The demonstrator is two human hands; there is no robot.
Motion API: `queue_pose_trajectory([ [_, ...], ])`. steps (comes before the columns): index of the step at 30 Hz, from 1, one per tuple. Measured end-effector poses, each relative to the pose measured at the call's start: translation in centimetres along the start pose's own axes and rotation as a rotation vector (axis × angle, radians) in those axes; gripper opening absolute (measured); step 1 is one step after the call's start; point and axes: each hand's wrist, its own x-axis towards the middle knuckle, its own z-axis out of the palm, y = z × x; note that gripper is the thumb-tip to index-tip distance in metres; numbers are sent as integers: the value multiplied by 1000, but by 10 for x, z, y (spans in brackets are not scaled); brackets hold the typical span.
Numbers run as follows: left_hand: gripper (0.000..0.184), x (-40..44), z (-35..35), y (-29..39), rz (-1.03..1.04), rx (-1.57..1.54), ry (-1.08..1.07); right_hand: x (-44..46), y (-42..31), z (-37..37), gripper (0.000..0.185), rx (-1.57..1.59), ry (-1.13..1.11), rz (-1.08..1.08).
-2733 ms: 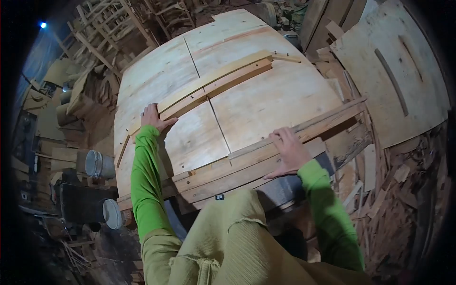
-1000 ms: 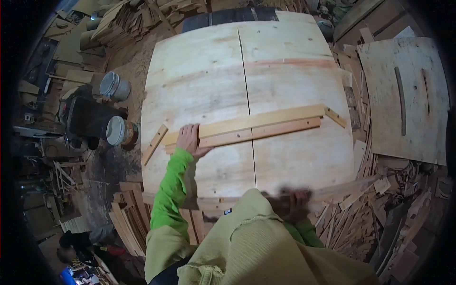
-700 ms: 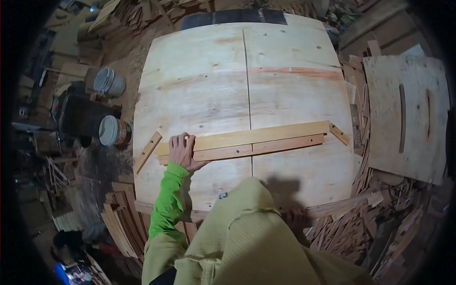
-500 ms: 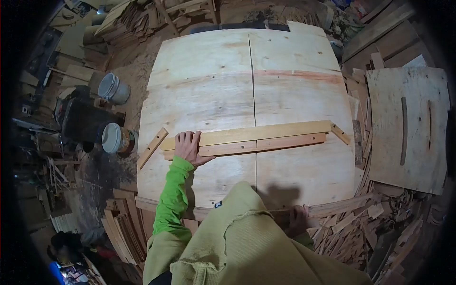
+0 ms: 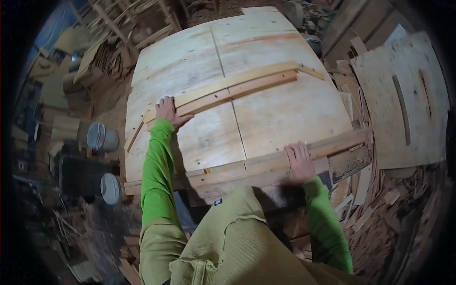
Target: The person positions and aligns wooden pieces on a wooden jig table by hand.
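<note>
My left hand (image 5: 168, 112) is closed over the left end of a long pale wooden strip (image 5: 247, 79), fingers across its far side and thumb at the near side. Against this strip lies a second, reddish wooden strip (image 5: 256, 86) fixed to the plywood tabletop (image 5: 285, 118). My right hand (image 5: 300, 163) rests with its fingers hooked over the wooden rail (image 5: 228, 172) along the table's front edge. Short angled wooden blocks sit at the strips' ends: a left block (image 5: 135, 132) and a right block (image 5: 311, 71).
Two white buckets stand left of the table, a farther bucket (image 5: 102, 136) and a nearer bucket (image 5: 110, 188). On the right is a plywood panel (image 5: 384, 104) with two dark slots. Wood scraps (image 5: 380, 213) cover the floor at the lower right.
The view has turned and shifted, so the table looks tilted. My right hand, half hidden low at the table edge before, now shows fully on the rail. My left hand stays on the strip.
</note>
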Motion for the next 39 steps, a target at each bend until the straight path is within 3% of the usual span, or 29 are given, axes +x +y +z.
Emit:
queue_pose_trajectory([
  [3,100,39,18,-29,34,47,40,32,11,7,117,80,45,-12],
  [10,94,15,36,-37,87,34,117,-2,-7,13,118,65,84,-25],
  [13,89,-31,10,-4,16,-47,147,-28,-15,-1,118,68,54,-32],
  [18,93,-188,-61,81,-65,-63,-12,-182,-75,-40,115,131,-36,-26],
  [20,95,-267,-67,109,-42,-55,-2,-258,-111,-53,104,140,-77,-10],
  [25,97,-271,-144,136,-126,-72,-176,-291,-112,-97,75,60,-208,6],
  [29,99,-359,-115,150,-105,-74,-141,-349,-163,-86,50,60,-79,40],
  [39,100,-350,-120,156,-138,-28,-126,-353,-144,-74,65,64,-101,9],
])
